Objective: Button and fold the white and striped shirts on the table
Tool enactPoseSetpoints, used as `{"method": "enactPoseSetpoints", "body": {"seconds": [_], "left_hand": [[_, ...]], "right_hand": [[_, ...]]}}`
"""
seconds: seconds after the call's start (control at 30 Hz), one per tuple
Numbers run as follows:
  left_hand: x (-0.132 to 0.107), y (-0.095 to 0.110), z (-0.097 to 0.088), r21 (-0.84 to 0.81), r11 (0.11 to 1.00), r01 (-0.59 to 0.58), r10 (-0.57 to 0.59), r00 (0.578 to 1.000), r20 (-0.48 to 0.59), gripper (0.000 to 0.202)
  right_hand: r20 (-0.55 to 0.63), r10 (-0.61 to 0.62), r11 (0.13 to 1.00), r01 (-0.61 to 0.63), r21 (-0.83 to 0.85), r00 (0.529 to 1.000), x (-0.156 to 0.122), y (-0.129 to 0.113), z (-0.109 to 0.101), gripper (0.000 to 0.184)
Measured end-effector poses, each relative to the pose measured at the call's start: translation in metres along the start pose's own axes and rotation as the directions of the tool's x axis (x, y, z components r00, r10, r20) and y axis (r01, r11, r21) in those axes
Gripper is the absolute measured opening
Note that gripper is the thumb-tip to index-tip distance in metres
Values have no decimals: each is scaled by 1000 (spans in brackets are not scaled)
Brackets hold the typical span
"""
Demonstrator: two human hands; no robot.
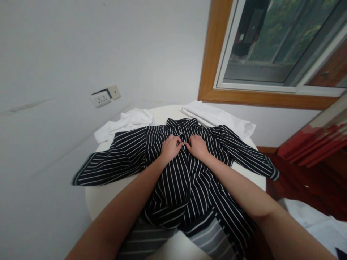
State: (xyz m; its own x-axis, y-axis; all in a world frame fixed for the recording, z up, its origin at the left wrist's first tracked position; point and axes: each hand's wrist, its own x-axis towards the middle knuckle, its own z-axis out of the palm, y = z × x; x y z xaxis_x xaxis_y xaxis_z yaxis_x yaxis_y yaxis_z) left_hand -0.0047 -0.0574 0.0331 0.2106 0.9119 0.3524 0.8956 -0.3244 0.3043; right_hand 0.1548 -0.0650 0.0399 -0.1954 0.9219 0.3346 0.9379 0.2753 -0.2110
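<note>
A black shirt with white stripes (173, 177) lies front up across a round white table (108, 196), its collar at the far side and its sleeves spread left and right. My left hand (170, 147) pinches the front placket a little below the collar. Close beside it, my right hand (197, 146) pinches the other side of the same spot, thumbs almost touching around a small button. Another button (181, 133) shows just above my fingers. The shirt's lower part hangs over the near table edge, its front partly open there.
White folded cloth (219, 117) lies at the back right of the table, and crumpled white cloth (130, 121) at the back left. Behind are a wall socket (101, 98) and a wood-framed window (214, 94). White items (311, 216) sit low at the right, near a red curtain (311, 146).
</note>
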Motion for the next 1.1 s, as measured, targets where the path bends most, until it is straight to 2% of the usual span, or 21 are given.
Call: {"method": "enactPoseSetpoints", "body": {"seconds": [0.13,0.3,0.47,0.6,0.83,0.93,1.1], "left_hand": [[-2,3,-1,32,999,5,-4,1000,-3,18],[-3,6,-4,56,998,-4,4,1000,10,21],[-3,6,-4,76,997,-10,8,1000,25,25],[-2,3,-3,40,999,-12,11,1000,22,24],[-2,0,-3,-48,999,-16,15,1000,-18,21],[-1,0,-2,-61,998,3,-5,999,-34,20],[0,-1,0,-77,997,21,-26,998,-56,20]], "right_hand": [[29,-3,994,6,-108,1000,-7,-8,-6,36],[68,-40,986,50,-161,997,-11,-9,-5,27],[105,-161,973,176,-152,981,-7,0,-1,27],[74,-215,975,219,-42,974,-3,12,-1,24],[-108,-173,940,197,278,979,5,24,-14,27],[-55,-194,943,201,267,979,0,20,-17,23],[61,-183,977,175,121,981,-11,13,-13,22]]}}
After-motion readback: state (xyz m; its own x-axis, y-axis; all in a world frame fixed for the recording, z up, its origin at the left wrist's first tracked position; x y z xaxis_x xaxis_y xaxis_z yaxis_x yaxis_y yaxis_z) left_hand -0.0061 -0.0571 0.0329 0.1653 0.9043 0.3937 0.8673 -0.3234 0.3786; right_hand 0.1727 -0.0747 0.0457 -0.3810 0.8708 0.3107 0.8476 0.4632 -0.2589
